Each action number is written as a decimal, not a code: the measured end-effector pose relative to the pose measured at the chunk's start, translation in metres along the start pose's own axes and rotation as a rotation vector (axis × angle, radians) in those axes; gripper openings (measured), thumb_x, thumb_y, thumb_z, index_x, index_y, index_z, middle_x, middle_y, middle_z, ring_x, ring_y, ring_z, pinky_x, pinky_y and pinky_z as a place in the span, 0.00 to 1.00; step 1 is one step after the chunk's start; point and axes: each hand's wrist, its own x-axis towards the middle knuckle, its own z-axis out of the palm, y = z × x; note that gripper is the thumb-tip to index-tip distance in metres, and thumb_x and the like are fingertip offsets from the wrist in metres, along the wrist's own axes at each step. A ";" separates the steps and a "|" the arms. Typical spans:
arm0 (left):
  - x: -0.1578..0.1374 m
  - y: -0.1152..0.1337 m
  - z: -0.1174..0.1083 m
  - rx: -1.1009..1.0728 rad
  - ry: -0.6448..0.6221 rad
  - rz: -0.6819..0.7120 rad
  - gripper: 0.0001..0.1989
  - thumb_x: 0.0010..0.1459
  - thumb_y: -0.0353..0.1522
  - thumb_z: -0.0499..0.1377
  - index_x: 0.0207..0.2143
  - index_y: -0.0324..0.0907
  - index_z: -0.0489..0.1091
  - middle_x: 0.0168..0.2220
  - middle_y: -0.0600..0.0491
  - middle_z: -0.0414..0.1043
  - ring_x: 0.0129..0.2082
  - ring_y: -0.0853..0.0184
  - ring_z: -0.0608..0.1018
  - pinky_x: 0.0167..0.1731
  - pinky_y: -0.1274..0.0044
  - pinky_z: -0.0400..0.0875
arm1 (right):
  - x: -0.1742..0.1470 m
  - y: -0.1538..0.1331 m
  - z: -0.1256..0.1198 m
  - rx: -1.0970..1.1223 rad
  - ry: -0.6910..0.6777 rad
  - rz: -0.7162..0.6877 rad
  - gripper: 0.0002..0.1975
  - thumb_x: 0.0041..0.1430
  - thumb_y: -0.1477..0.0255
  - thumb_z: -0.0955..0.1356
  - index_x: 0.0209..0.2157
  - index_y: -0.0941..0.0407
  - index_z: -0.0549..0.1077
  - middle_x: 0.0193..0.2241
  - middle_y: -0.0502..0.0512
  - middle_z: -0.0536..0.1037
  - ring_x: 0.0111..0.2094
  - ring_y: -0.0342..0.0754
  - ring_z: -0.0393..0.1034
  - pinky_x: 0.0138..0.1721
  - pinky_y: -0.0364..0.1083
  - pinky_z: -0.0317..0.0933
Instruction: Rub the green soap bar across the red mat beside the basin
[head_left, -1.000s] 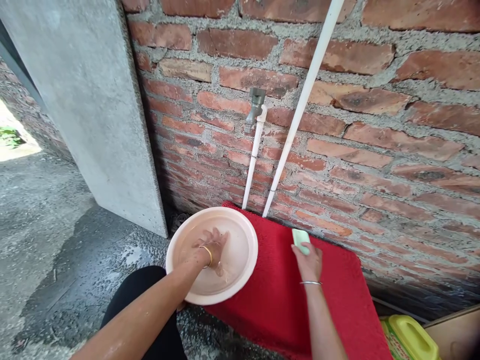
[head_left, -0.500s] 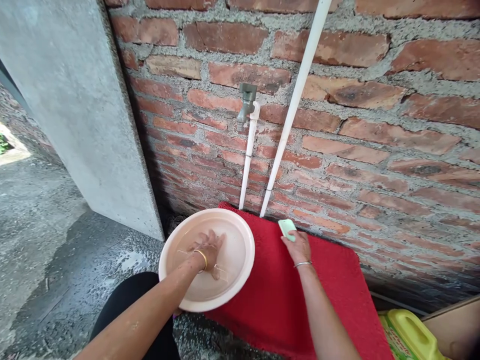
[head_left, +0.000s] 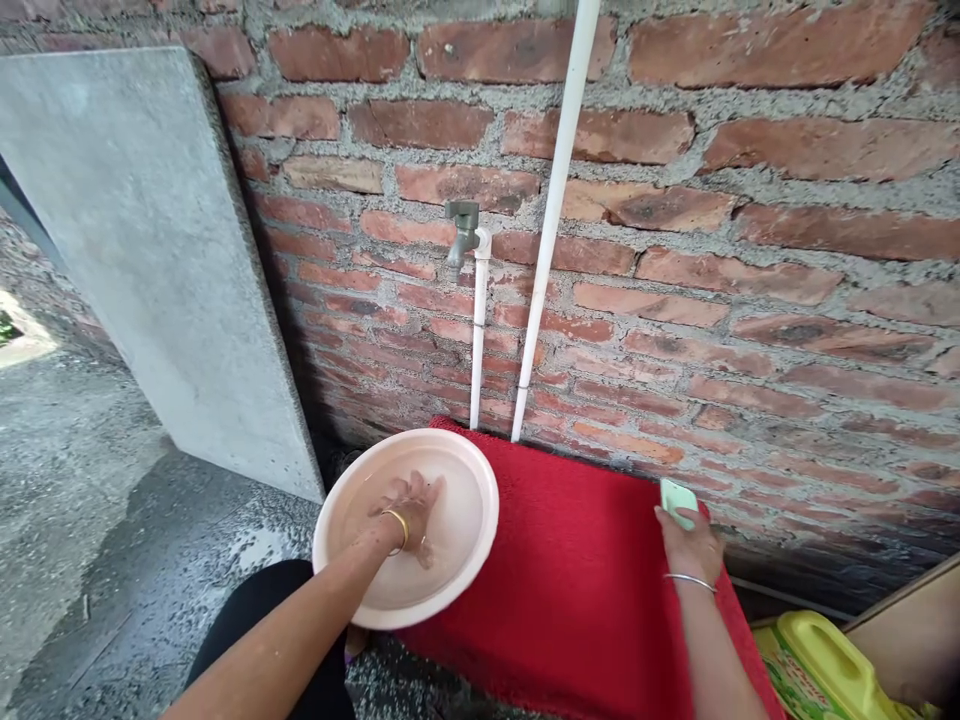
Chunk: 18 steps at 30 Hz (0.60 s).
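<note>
My left hand (head_left: 409,515) is in the water of a pale pink plastic basin (head_left: 480,550), its fingers spread. A gold bangle circles that wrist. In my right hand (head_left: 694,550) is a pale green block with rounded corners (head_left: 678,499), held between thumb and fingers; its underside is hidden, so I cannot tell its exact kind. The hand is over the far right corner of a red cloth (head_left: 577,590), which is spread beneath it. The basin stands at the cloth's left end.
A grey tap (head_left: 463,235) on a white pipe (head_left: 478,340) rises behind the basin, beside a taller pipe (head_left: 551,200). The brick wall (head_left: 645,260) closes the back. A concrete slab (head_left: 165,260) leans at left; a yellow jug (head_left: 821,665) stands at lower right.
My right hand has moved right along the cloth's far side with the pale green block. The left hand stays in the basin's water. The view has shifted slightly.
</note>
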 end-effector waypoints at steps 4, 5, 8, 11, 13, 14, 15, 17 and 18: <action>0.002 -0.001 0.002 -0.015 0.026 0.005 0.83 0.17 0.48 0.75 0.72 0.53 0.29 0.73 0.31 0.31 0.66 0.21 0.45 0.44 0.39 0.66 | -0.059 -0.056 0.054 0.131 -0.148 -0.287 0.19 0.47 0.57 0.71 0.39 0.53 0.77 0.41 0.58 0.75 0.46 0.57 0.69 0.49 0.53 0.63; 0.002 -0.001 0.002 -0.010 0.027 0.002 0.83 0.17 0.48 0.75 0.72 0.53 0.29 0.73 0.32 0.30 0.66 0.21 0.45 0.43 0.39 0.66 | -0.077 -0.071 0.068 0.161 -0.194 -0.368 0.17 0.47 0.58 0.71 0.38 0.52 0.77 0.41 0.56 0.74 0.45 0.55 0.70 0.49 0.51 0.64; 0.000 -0.001 0.002 0.022 0.010 -0.011 0.80 0.21 0.49 0.75 0.72 0.54 0.30 0.74 0.33 0.28 0.67 0.23 0.44 0.44 0.40 0.66 | -0.127 -0.109 0.103 0.224 -0.312 -0.587 0.12 0.46 0.64 0.73 0.36 0.49 0.78 0.41 0.51 0.73 0.43 0.49 0.71 0.49 0.46 0.63; 0.000 -0.002 0.004 0.026 0.003 -0.023 0.78 0.24 0.49 0.74 0.72 0.54 0.30 0.74 0.34 0.28 0.68 0.26 0.44 0.46 0.41 0.66 | -0.150 -0.123 0.119 0.231 -0.372 -0.699 0.11 0.45 0.69 0.74 0.34 0.47 0.78 0.40 0.49 0.74 0.41 0.47 0.71 0.46 0.44 0.63; 0.004 -0.005 0.008 0.014 0.021 -0.021 0.78 0.24 0.50 0.74 0.72 0.53 0.31 0.74 0.33 0.28 0.68 0.25 0.43 0.46 0.40 0.64 | -0.144 -0.117 0.118 0.212 -0.367 -0.702 0.12 0.43 0.70 0.75 0.34 0.47 0.78 0.39 0.49 0.74 0.40 0.47 0.71 0.45 0.44 0.63; 0.007 -0.007 0.011 0.002 0.036 -0.011 0.79 0.23 0.50 0.74 0.72 0.52 0.32 0.73 0.32 0.29 0.67 0.23 0.43 0.46 0.39 0.63 | -0.135 -0.109 0.114 0.199 -0.353 -0.684 0.11 0.43 0.70 0.75 0.33 0.47 0.78 0.38 0.49 0.73 0.40 0.47 0.70 0.46 0.44 0.63; 0.010 -0.009 0.014 -0.013 0.053 0.002 0.79 0.22 0.51 0.74 0.73 0.51 0.33 0.73 0.31 0.29 0.67 0.22 0.44 0.46 0.38 0.62 | -0.123 -0.099 0.107 0.185 -0.332 -0.656 0.11 0.43 0.69 0.75 0.33 0.48 0.78 0.38 0.50 0.73 0.39 0.47 0.70 0.46 0.45 0.63; 0.016 -0.012 0.019 -0.047 0.088 0.038 0.79 0.20 0.51 0.74 0.73 0.49 0.36 0.73 0.28 0.31 0.66 0.19 0.44 0.46 0.37 0.60 | -0.094 -0.072 0.087 0.154 -0.276 -0.576 0.10 0.45 0.67 0.74 0.33 0.49 0.78 0.38 0.51 0.72 0.40 0.48 0.70 0.47 0.45 0.63; 0.019 -0.013 0.021 -0.062 0.108 0.054 0.79 0.20 0.51 0.74 0.73 0.48 0.37 0.72 0.27 0.32 0.65 0.18 0.44 0.46 0.37 0.59 | -0.079 -0.056 0.075 0.138 -0.241 -0.526 0.10 0.46 0.66 0.73 0.33 0.49 0.78 0.38 0.51 0.72 0.40 0.48 0.70 0.48 0.46 0.63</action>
